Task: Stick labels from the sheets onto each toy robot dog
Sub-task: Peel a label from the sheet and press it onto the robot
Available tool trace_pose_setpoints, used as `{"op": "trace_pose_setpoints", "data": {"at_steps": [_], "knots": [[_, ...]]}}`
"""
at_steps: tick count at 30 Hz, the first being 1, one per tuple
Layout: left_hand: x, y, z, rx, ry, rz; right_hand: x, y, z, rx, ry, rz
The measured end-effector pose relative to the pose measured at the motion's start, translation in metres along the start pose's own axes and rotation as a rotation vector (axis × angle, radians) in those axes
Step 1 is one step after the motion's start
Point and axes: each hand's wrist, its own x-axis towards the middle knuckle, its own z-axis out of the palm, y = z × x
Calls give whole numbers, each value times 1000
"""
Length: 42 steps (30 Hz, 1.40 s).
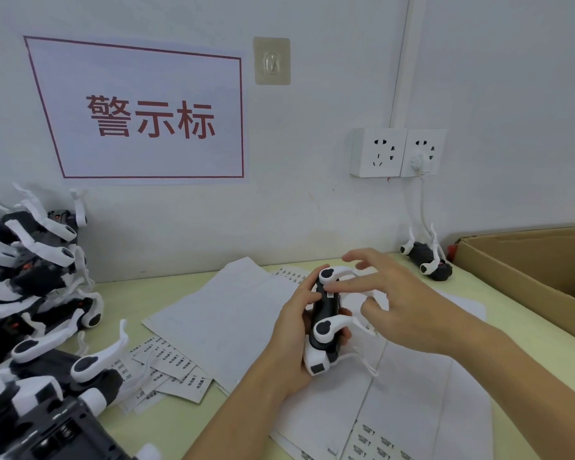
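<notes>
One toy robot dog [326, 322] in hand, belly-up, at about 4 o'clock from table centre, above the label sheets [233, 313]. Left hand [292, 330] grips it from the left side, fingers curled round the dark body, thumb on top near the small label [330, 294] on the underside. Right hand [392, 300] hovers over it, fingers spread and straight, one fingertip [329, 287] touching at the label; it holds nothing.

Handling, my read:
- Light, rigid plastic shell. One hand carries it fine.
- Glossy body, likely a bit slippery; wrap the torso, don't pinch.
- White legs are thin and jointed (weakest part), so don't lift or brace by them.
- Label is thin paper, flimsy, wrinkles easily; press from one edge across.

Elsewhere: pile of dogs [37, 293] at 9 o'clock, legs tangled, presumably unlabelled (can't confirm). Cut label strips [166, 370] at 7 o'clock. Single dog [427, 258] lying at 1 o'clock by the wall, near the cardboard box [528, 267] at 2 o'clock. More printed labels [375, 439] at 5 o'clock on the near sheet.
</notes>
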Motion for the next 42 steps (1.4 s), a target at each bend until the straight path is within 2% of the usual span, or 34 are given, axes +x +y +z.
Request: {"op": "trace_pose_setpoints", "data": {"at_steps": [7, 14, 18, 26, 34, 36, 39, 40, 42], "knots": [[-3, 2, 2, -14, 43, -13, -1, -3, -1, -98, -23, -54], [-2, 1, 2, -39, 55, -29, -1, -6, -3, 2, -47, -80], [-3, 1, 2, -42, 38, -21, 0, -6, 1, 28, 15, -70], [-4, 3, 2, -17, 51, -29, 0, -1, 3, -86, 2, -43], [-4, 3, 2, 8, 58, -26, 0, 1, -3, 61, -40, -25], [-3, 3, 0, 26, 50, -24, 1, -2, -4, 162, 29, -15], [-4, 2, -1, 51, 6, -12, 5, -6, -1, 338, 221, 40], [-5, 2, -1, 73, -17, -6, 7, -6, 0, 378, 239, 70], [-8, 2, 0, 121, -70, 1, 8, -3, 3, 445, 158, 147]]}}
